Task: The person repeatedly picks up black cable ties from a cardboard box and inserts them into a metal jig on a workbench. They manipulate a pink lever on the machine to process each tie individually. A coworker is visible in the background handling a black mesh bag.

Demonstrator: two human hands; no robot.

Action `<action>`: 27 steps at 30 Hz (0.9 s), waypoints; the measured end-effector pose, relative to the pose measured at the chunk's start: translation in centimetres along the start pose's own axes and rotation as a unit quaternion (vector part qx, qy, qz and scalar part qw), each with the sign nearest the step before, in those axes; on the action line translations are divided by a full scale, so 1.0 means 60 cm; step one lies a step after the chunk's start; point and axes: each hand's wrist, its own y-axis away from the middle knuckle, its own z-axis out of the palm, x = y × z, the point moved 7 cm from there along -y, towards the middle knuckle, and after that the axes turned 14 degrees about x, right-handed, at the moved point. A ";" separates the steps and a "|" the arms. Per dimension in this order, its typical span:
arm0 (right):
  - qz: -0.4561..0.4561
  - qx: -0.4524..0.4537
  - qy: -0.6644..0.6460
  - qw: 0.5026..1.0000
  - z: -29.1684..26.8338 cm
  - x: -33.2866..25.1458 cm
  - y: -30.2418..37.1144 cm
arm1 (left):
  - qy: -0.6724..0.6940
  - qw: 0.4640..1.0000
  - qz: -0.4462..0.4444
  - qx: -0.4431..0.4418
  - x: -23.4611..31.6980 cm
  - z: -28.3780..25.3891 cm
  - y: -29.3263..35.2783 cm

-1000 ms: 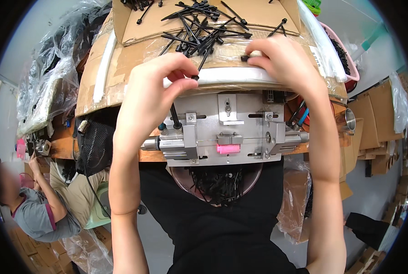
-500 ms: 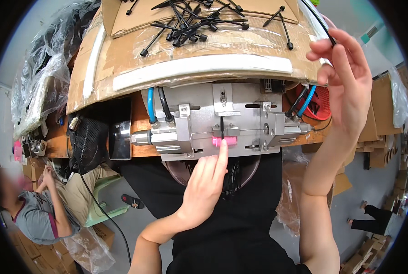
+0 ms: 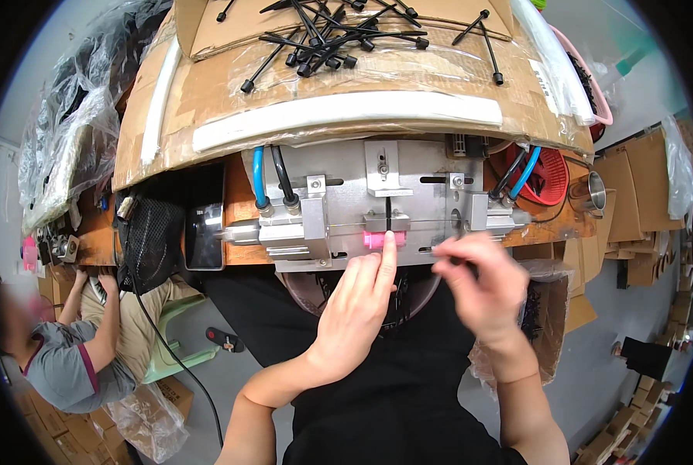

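Observation:
My left hand [image 3: 352,306] reaches to the metal fixture [image 3: 349,174] in front of me. Its index finger is stretched out, with the tip on a pink block [image 3: 374,239] at the lower end of a thin black rod [image 3: 388,208]. The other fingers are half bent and hold nothing visible. The rod stands in a small metal holder [image 3: 397,222] at the middle of the fixture. My right hand [image 3: 486,287] is just right of the fixture's front edge, fingers curled but smeared by motion; what is in them, if anything, cannot be made out.
Black rods with knobbed ends [image 3: 327,46] lie piled on a cardboard box [image 3: 160,101] behind the fixture. Blue hoses [image 3: 257,178] run to metal cylinders on both sides. A red basket [image 3: 548,177] and metal cup [image 3: 591,194] stand right. Another person [image 3: 75,364] sits at left.
My right hand has come down from the upper right, where a long black strand was at its fingers, to beside the fixture. The left index finger stays at the pink block.

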 end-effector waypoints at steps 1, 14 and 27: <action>0.019 -0.012 0.018 1.000 0.014 0.001 0.026 | 0.024 1.000 -0.011 0.014 0.002 -0.013 -0.003; 0.021 -0.085 0.040 0.995 0.093 0.029 0.086 | 0.052 0.994 -0.064 0.073 -0.026 -0.099 -0.010; -0.245 -0.127 0.301 0.913 0.172 0.083 -0.361 | -0.045 0.978 0.075 0.189 -0.148 -0.146 -0.338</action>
